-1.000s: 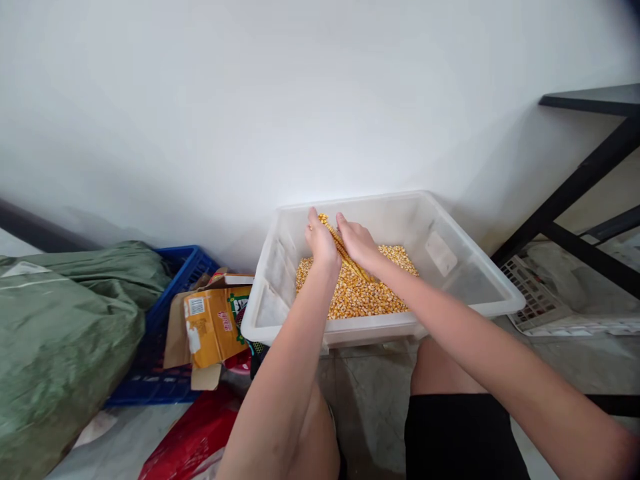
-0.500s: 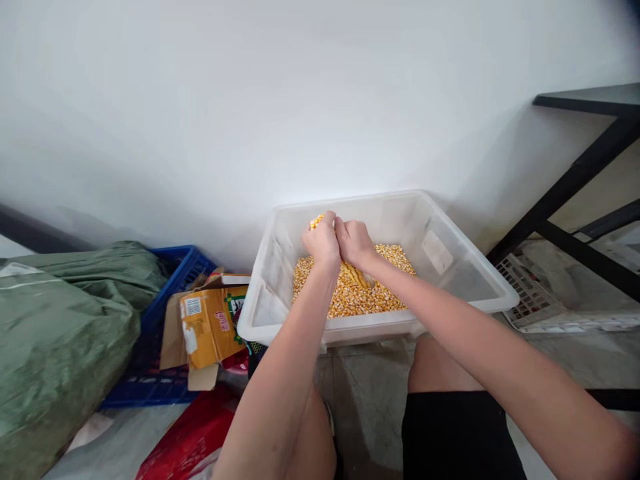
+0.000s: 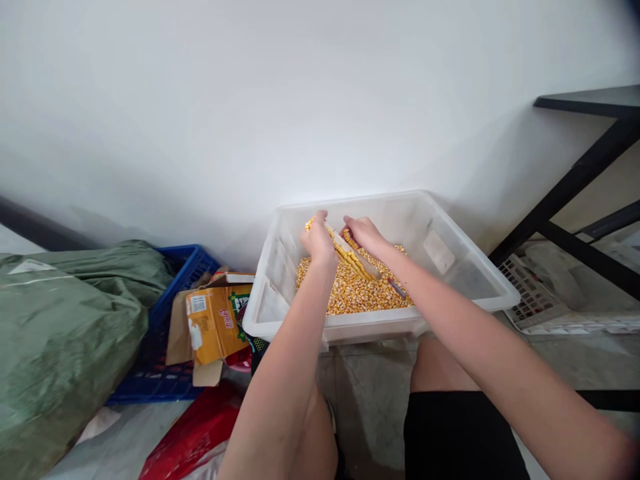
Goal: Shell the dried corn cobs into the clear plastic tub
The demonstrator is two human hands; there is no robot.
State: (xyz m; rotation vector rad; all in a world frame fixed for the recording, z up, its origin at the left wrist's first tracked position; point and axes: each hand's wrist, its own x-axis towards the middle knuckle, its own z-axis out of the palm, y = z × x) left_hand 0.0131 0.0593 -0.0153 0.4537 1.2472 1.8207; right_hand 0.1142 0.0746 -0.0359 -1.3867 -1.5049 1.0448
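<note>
My left hand [image 3: 320, 239] is closed round the far end of a corn cob [image 3: 354, 257]. The cob slants down to the right, its pale core bare along one side and yellow kernel rows left on the other. Just right of it, my right hand [image 3: 366, 233] has its fingers curled on a strip of corn kernels [image 3: 350, 239], a little apart from the left hand. Below both hands, loose corn kernels [image 3: 357, 297] cover the floor of a translucent plastic bin [image 3: 463, 277]. A thin dark-tipped tool [image 3: 397, 288], kind unclear, lies on the kernels under my right forearm.
A white wall [image 3: 320, 100] rises behind the bin. Left are a torn yellow carton [image 3: 215, 327], a blue crate [image 3: 145, 380], a green sack [image 3: 75, 333] and a red bag [image 3: 193, 433]. Right stand a black metal frame [image 3: 560, 183] and a white basket [image 3: 530, 293].
My hands, pressed together on the cob before, have moved apart. The right hand has shifted right with kernels in its fingers. More of the cob's bare side and the thin tool now show.
</note>
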